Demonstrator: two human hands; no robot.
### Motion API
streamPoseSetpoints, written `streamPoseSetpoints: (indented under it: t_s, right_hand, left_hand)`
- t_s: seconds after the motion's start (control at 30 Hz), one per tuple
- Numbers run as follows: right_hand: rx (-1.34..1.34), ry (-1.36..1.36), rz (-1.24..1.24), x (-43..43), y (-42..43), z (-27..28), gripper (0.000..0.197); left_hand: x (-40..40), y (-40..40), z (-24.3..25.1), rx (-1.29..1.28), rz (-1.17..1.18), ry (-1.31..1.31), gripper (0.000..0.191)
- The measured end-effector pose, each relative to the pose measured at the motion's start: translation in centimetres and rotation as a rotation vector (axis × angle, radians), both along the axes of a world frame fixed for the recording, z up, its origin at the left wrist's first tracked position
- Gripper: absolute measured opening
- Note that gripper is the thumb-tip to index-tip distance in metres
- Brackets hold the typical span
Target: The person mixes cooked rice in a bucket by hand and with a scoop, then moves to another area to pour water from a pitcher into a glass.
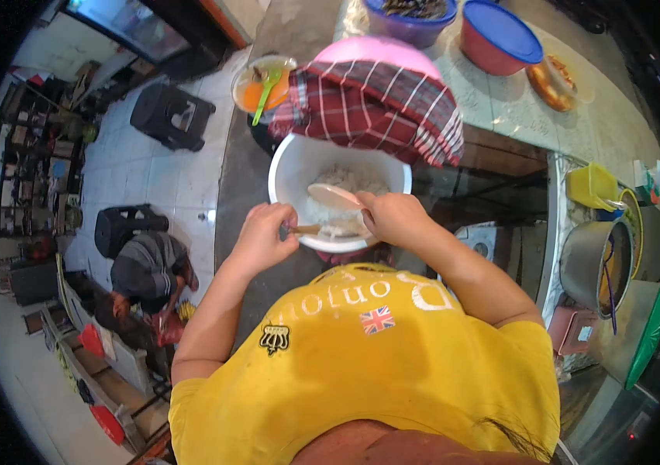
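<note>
Before me stands a deep white tub (279, 168) with white rice (348, 174) in it. My left hand (269, 235) is at the tub's near left rim. Its fingers are closed round the handle of a wooden spoon or paddle (306, 229), whose far end lies at the rice. Over the tub's right side, my right hand (396, 218) grips a pale plate or shallow dish (333, 195) by its edge, tilted above the rice. A red and grey checked cloth (359, 107) is bunched at the tub's far rim.
Behind the cloth is a pink basin (379, 51). A container of orange liquid (266, 96) holds a green spoon (267, 93). Lidded tubs stand on the tiled counter (498, 99). At right are a large metal pot (588, 261) and a yellow basket (591, 185). A person (152, 270) crouches at left.
</note>
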State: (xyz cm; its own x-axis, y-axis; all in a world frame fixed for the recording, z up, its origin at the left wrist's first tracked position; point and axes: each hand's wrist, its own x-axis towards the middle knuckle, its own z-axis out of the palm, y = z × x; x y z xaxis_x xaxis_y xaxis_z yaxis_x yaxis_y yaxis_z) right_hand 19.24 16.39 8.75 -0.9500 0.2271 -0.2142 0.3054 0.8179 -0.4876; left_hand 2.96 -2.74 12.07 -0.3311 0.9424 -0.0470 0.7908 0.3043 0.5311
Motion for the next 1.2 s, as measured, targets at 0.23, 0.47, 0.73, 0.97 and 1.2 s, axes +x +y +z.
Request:
streamPoseSetpoints:
  t_s: [0.23,0.47,0.73,0.97,1.2]
  right_hand:
    - [0.076,0.348,-0.096,-1.2,0.9,-5.3,0.036]
    - [0.118,0.382,-0.073,-1.2,0.3,-5.3,0.033]
    - [0.118,0.384,-0.094,-0.9,0.4,-4.5,0.038]
    - [0.037,0.245,-0.098,-1.6,0.6,-5.2,0.038]
    - [0.081,0.007,-0.169,-4.4,3.0,-3.4,0.025]
  left_hand:
    - [-6.1,10.0,6.3,0.218,-0.015,-0.061,0.018]
    - [-10.8,31.1,7.6,0.599,0.177,-0.245,0.019]
    - [-11.6,42.6,1.5,0.556,0.46,-0.016,0.024]
    - [-12.7,35.1,4.2,0.868,0.178,0.151,0.032]
    - [-14.3,14.8,1.4,0.706,0.331,0.012,0.029]
